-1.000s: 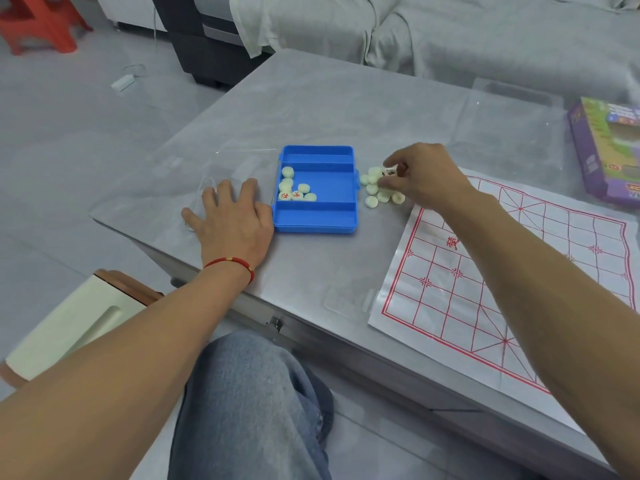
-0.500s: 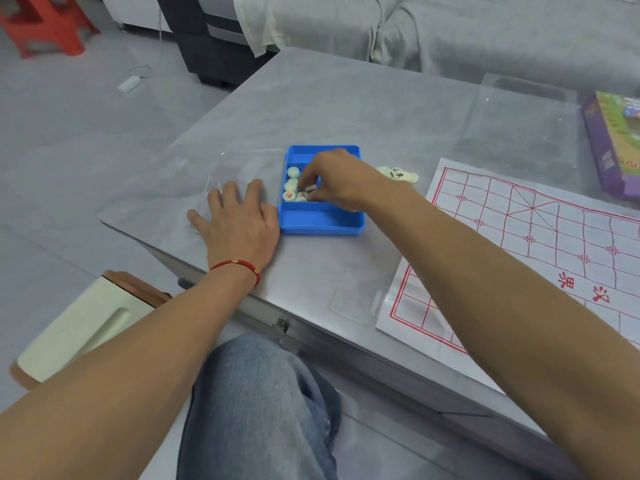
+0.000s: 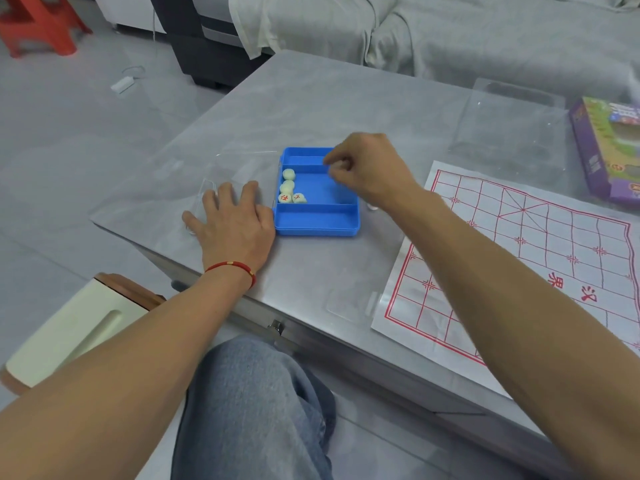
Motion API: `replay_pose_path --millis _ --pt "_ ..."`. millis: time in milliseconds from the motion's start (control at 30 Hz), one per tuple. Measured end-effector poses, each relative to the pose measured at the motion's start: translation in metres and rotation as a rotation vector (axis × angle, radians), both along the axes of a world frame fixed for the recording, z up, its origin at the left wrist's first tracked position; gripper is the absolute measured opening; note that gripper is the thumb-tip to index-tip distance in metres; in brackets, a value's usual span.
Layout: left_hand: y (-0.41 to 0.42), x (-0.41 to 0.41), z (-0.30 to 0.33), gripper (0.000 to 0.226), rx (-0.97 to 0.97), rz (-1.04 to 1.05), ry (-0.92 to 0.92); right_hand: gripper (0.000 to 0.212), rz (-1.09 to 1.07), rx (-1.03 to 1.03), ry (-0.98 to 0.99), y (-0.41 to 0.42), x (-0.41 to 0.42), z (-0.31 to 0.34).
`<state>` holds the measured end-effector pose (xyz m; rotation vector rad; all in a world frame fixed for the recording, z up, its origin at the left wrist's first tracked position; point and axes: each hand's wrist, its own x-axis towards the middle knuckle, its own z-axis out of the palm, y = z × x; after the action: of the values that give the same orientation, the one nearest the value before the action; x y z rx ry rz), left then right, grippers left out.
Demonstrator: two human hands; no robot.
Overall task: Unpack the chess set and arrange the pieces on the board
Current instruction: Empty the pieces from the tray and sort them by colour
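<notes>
Chess pieces, four small cream-coloured round discs (image 3: 290, 190), sit bunched at the left end of the middle compartment of the blue rectangular plastic tray (image 3: 317, 226). The right hand (image 3: 367, 171) hovers over the tray's right end with fingers curled as if pinching something pale; whether it holds a piece cannot be told. The left hand (image 3: 232, 220) lies flat with fingers spread on the clear plastic lid (image 3: 207, 192), touching the tray's left wall. The discs lie nearer the left hand, while the white sheet board printed with a red grid (image 3: 540, 251) lies to the right, beyond the right hand, its long side running away from the person. Both rest on the grey stone-look table (image 3: 346, 105)
</notes>
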<state>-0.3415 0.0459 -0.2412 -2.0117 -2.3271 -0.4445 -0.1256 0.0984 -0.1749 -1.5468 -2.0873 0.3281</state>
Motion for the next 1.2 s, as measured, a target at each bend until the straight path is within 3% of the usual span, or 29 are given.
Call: replay_pose_path --millis 67,200,400,567,700,833,900,967,1100,1200 --pt "0.000 0.000 0.000 0.042 0.005 0.002 0.000 0.034 -0.147 0.036 0.096 -0.005 0.030 0.007" --pt "0.001 0.001 0.000 0.042 0.012 0.004 0.014 0.029 -0.374 -0.060 0.107 -0.017 0.090 0.003" --pt "0.000 0.000 0.000 0.041 0.001 0.004 0.011 0.016 -0.326 -0.222 0.053 -0.017 0.099 -0.016" --pt "0.000 0.001 0.001 0.041 0.002 0.003 0.001 0.035 -0.407 -0.123 0.091 -0.010 0.091 -0.020" --pt "0.000 0.000 0.001 0.041 0.003 0.004 0.005 0.038 -0.426 -0.045 0.175 -0.014 0.089 -0.008" --pt "0.000 0.001 0.001 0.041 0.002 0.001 0.006 0.028 -0.248 0.034 0.233 -0.020 0.056 0.009" --pt "0.000 0.001 0.000 0.041 0.005 0.004 0.009 0.016 -0.027 -0.036 0.159 -0.023 0.024 0.012" --pt "-0.001 0.001 0.001 0.041 0.007 0.011 0.012 0.018 0.146 -0.112 0.047 -0.017 -0.005 0.005" --pt "-0.001 0.001 0.001 0.046 0.016 0.016 0.009 0.026 0.258 -0.253 -0.073 0.005 -0.039 -0.013" --pt "-0.001 0.001 0.001 0.049 0.023 0.014 0.002 0.018 0.265 -0.252 0.013 0.009 -0.041 -0.016"
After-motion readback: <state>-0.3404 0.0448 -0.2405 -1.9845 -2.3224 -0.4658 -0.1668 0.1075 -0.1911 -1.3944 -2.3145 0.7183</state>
